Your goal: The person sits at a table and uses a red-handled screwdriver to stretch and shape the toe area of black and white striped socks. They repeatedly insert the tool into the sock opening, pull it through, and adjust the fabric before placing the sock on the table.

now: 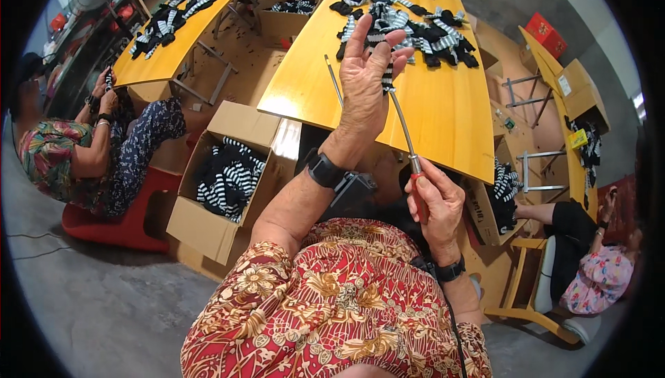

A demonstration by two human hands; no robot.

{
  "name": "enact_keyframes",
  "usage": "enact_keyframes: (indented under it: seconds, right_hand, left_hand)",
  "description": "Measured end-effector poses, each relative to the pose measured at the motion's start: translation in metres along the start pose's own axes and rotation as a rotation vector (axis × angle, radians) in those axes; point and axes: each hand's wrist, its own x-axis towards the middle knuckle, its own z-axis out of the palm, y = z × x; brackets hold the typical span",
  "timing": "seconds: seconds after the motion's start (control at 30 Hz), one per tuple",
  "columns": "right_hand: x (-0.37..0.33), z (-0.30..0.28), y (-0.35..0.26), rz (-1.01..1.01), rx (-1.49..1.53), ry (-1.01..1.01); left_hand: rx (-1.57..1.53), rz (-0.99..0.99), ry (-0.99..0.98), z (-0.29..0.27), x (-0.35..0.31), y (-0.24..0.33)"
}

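My left hand (366, 80) is raised over the near edge of the yellow table, its thumb and fingers around a black-and-grey striped sock (387, 85). Some fingers stretch upward, and the hand covers much of the sock. My right hand (440, 205), lower and to the right, is closed round the red handle of a long metal rod tool (402, 121). The slightly bent shaft rises to the sock; its far end is hidden there. Another thin metal rod (332, 73) sticks up left of my left wrist, its lower end hidden.
Many striped and black socks (415, 24) are heaped on the yellow table (298, 80). An open carton of socks (228, 177) stands at left, another carton (485, 212) at right. Co-workers sit on a red chair (104, 229) at left and a wooden chair (516, 281) at right.
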Motion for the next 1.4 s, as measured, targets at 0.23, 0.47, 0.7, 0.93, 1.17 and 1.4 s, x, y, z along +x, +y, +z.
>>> enact_keyframes:
  seconds: [0.23,0.47,0.7,0.93,1.17,1.4]
  right_hand:
    - [0.015,0.006,-0.001,-0.099,0.005,0.055]
    - [0.021,0.001,0.004,-0.083,-0.108,0.022]
    - [0.022,-0.004,0.020,0.019,-0.057,0.040]
    - [0.023,-0.006,0.022,0.041,-0.080,0.019]
    - [0.027,-0.006,0.024,0.028,-0.091,0.028]
    - [0.024,-0.009,0.022,0.034,-0.063,0.046]
  left_hand:
    - [0.168,-0.091,-0.048,0.012,0.003,0.000]
    - [0.521,0.116,-0.049,-0.012,-0.004,0.003]
    - [1.084,0.092,-0.303,-0.058,-0.010,0.005]
    - [1.601,0.492,-0.312,-0.063,-0.014,0.007]
    - [1.825,0.748,-0.315,-0.065,-0.008,-0.001]
    - [1.539,0.458,-0.377,-0.054,-0.008,0.005]
